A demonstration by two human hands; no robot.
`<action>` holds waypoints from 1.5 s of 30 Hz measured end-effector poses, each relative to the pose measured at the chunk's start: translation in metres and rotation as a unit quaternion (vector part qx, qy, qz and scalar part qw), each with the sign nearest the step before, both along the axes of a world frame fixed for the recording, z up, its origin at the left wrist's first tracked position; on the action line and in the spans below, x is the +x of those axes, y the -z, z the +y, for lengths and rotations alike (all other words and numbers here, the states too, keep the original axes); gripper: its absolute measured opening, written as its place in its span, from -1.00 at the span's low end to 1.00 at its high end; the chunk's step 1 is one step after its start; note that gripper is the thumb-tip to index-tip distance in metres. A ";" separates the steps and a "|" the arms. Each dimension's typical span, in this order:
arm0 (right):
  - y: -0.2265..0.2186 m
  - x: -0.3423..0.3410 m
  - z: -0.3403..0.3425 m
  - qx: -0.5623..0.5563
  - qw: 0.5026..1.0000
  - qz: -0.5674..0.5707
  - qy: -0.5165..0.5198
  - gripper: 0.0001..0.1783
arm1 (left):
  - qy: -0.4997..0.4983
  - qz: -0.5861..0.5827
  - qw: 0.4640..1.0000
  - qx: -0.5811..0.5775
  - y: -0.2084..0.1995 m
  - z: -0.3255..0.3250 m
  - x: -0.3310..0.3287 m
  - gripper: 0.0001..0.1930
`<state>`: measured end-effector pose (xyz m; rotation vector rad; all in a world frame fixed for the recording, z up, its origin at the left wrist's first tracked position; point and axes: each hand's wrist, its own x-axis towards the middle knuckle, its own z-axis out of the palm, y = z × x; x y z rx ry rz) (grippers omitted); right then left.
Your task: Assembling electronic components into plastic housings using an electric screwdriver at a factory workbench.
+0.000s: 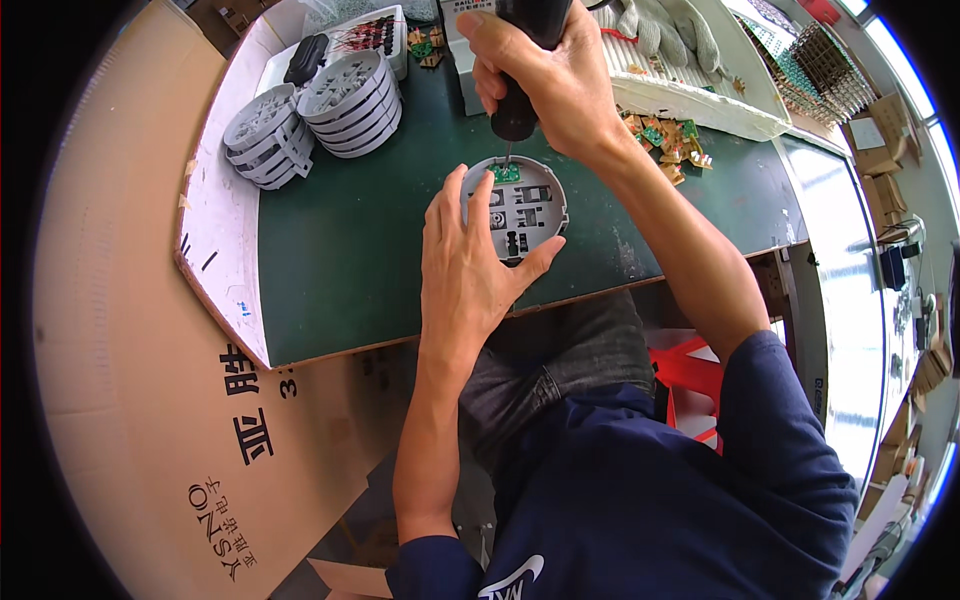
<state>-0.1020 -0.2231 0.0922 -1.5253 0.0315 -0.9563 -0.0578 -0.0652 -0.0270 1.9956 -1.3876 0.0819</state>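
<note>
On the green mat lies a round grey plastic housing (pixel 540 222) with square cut-outs and a small black part at its near edge. My left hand (pixel 468 255) grips it from the left and near side, thumb at the near right rim and fingers over the far left. Inside its far end sits a small green circuit board (pixel 507 173). My right hand (pixel 560 75) is wrapped round a black electric screwdriver (pixel 514 112), held upright. The thin bit points down and meets the circuit board; any screw beneath it is too small to make out.
Two stacks of grey round housings (pixel 350 100) stand at the far left, near a white tray (pixel 398 50) of red-wired parts. Loose circuit boards (pixel 672 145) lie right of my forearm, beside a white foam tray (pixel 690 100) with gloves (pixel 668 30). A large cardboard box (pixel 120 300) stands left.
</note>
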 end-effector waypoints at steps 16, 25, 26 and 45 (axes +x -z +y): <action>0.015 0.002 -0.011 -0.033 0.998 0.044 -0.040 -0.71 | 0.004 -0.004 1.000 -0.003 -0.001 -0.001 0.000 -0.12; 0.017 0.003 -0.007 -0.026 0.997 0.062 -0.024 -0.70 | 0.002 -0.019 1.000 -0.022 0.001 -0.002 0.001 -0.11; 0.016 0.003 -0.003 -0.014 0.998 0.061 -0.010 -0.68 | 0.000 -0.023 1.000 -0.021 0.001 -0.002 0.002 -0.10; -0.019 0.009 -0.012 -0.101 0.993 0.065 -0.013 -0.38 | -0.005 0.032 0.944 0.329 -0.132 -0.079 0.235 0.18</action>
